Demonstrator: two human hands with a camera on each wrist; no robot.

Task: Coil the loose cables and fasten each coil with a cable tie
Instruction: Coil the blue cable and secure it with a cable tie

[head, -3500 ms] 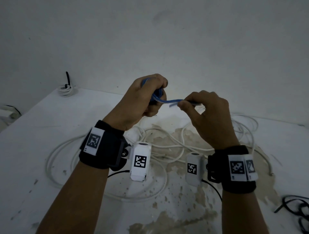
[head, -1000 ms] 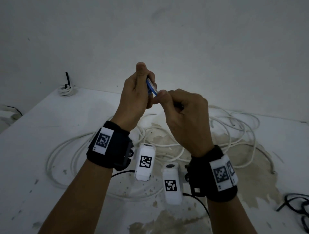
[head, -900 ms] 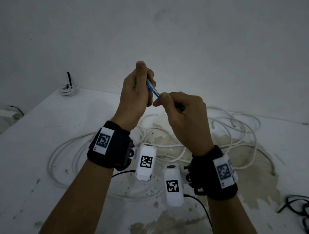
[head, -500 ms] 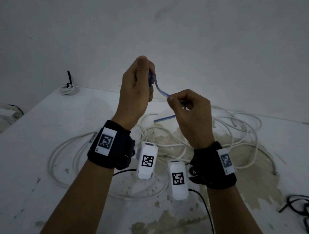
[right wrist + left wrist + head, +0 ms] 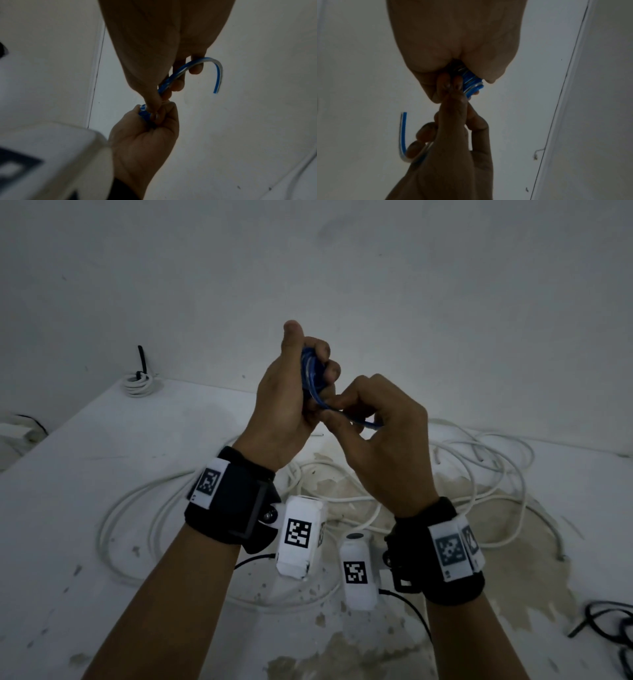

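Observation:
My left hand (image 5: 294,385) is raised above the table and grips a small coil of blue-and-white cable (image 5: 312,371), thumb upright beside it. The coil's turns (image 5: 471,83) show between thumb and fingers in the left wrist view. My right hand (image 5: 373,422) pinches the cable's free tail (image 5: 197,67) right beside the coil; the tail curves through its fingers and ends loose (image 5: 403,129). A long white cable (image 5: 486,474) lies loose in wide loops on the table under both hands.
A small white coil fastened with a black tie (image 5: 138,378) sits at the table's far left corner by the wall. A black cable (image 5: 609,625) lies at the right edge. The white table (image 5: 102,440) has worn brown patches near the middle.
My right hand, which had pulled the blue tail out to the right, has come back against the left hand. The left hand has kept its grip on the blue coil.

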